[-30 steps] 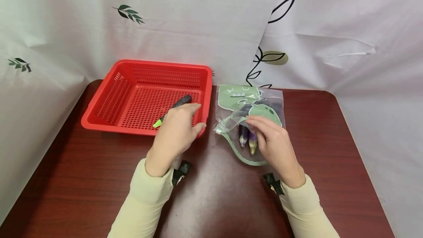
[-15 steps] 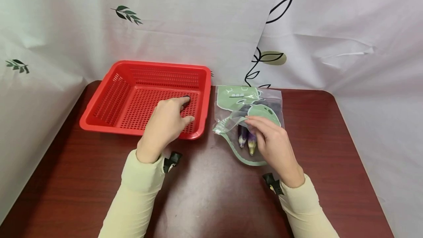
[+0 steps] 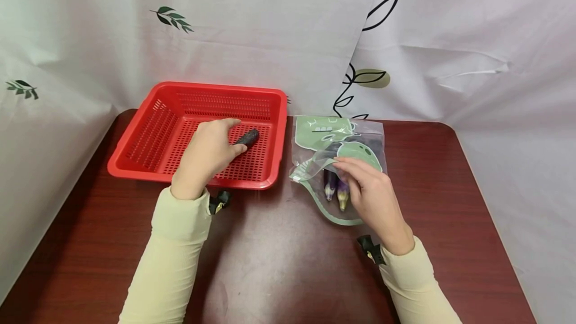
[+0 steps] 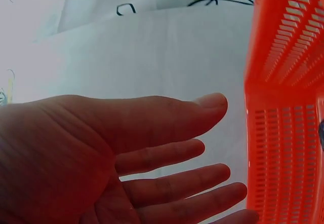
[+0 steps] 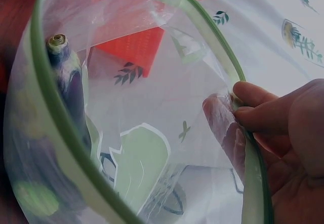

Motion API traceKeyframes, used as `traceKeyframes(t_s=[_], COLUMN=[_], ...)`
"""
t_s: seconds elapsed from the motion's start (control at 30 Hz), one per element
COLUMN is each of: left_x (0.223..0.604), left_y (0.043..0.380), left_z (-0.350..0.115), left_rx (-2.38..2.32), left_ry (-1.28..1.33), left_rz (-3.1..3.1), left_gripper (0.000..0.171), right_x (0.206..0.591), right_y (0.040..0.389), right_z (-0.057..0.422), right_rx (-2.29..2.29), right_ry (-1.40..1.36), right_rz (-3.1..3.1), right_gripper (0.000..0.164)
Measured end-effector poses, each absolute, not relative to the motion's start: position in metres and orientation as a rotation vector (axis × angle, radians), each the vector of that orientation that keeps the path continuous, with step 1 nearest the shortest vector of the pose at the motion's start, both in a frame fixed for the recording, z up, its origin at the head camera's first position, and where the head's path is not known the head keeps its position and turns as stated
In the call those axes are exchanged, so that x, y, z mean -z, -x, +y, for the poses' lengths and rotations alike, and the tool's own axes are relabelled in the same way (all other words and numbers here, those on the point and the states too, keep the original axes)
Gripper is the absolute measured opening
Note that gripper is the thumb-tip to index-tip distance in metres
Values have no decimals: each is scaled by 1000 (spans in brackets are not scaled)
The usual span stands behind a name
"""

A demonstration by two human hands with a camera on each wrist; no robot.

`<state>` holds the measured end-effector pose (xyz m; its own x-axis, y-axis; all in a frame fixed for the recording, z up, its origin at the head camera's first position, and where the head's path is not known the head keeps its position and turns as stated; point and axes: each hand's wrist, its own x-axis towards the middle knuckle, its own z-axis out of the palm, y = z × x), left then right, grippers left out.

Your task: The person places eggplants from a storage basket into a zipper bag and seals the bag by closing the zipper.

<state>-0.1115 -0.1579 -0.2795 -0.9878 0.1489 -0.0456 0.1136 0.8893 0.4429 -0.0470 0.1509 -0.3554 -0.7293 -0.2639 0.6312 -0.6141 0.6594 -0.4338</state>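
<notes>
My left hand (image 3: pixel 202 151) hovers over the red basket (image 3: pixel 243 184), fingers loosely spread. In the left wrist view, the left palm and fingers (image 4: pixel 172 148) hold nothing. Beside the thumb, a dark, bumpy, long vegetable (image 3: pixel 248 139) lies on the basket floor, partly hidden by the hand; I cannot tell whether they touch. My right hand (image 3: pixel 375 191) pinches the upper edge of a clear zip bag (image 3: pixel 321 136) with green prints, keeping its mouth gaping. Inside the bag lie eggplants (image 3: pixel 343 198), with the pale stem end of one eggplant (image 5: pixel 59 46) near the mouth in the right wrist view.
The basket and bag sit side by side at the back of a dark red wooden table (image 3: pixel 270 264). White curtains (image 3: pixel 225 29) with leaf prints close off the back and sides.
My left hand has moved left over the basket, away from the bag, and uncovered the upper end of the dark vegetable. My right hand and the bag have stayed in place.
</notes>
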Motion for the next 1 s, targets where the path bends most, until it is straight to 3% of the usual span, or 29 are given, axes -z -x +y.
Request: traceKeyframes(t_s=[1.0], left_x=[284], left_y=[160], left_z=[-181], left_rx=[-531], left_ry=[-176], left_rz=[2844], left_gripper=[56], right_x=[356], right_y=[48], right_z=[153], right_rx=[-882], right_ry=[-681], right_rz=[-2357], right_gripper=[28])
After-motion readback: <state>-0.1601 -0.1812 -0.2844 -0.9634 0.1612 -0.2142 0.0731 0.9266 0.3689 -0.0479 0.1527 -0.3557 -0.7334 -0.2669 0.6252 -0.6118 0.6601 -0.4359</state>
